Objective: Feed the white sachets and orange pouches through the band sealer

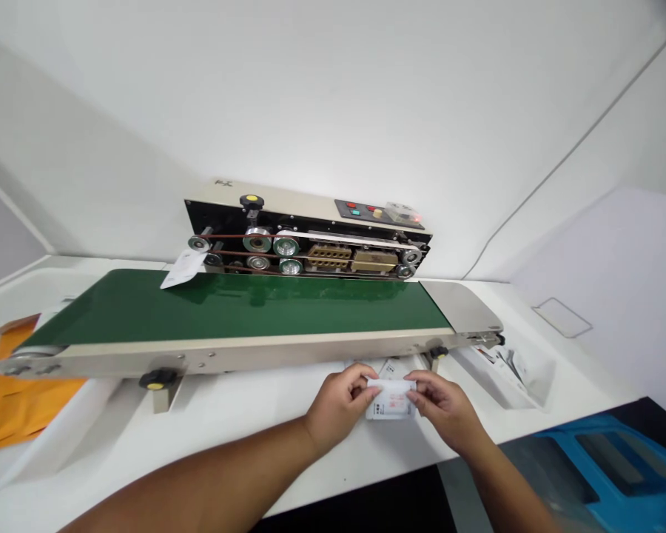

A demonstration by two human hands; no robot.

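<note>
Between my two hands is a small white printed sachet (389, 402) with black and red marks on its face. My left hand (341, 400) pinches its upper left corner between thumb and fingers. At the upper right corner my right hand (444, 407) pinches it the same way. Another white packet (390, 368) lies on the table just behind it, partly hidden. Beyond my hands stands a band sealing machine (311, 229) with a green conveyor belt (244, 307). A second white sachet (184, 268) hangs at the left end of its rollers, over the belt.
At the right, a white tray (544, 381) holds several packets. On the left, a white bin (83, 422) contains orange packaging (22, 407). Black knobs (158, 378) stick out under the conveyor's front edge. A blue plastic object (616, 451) stands below the table edge at right.
</note>
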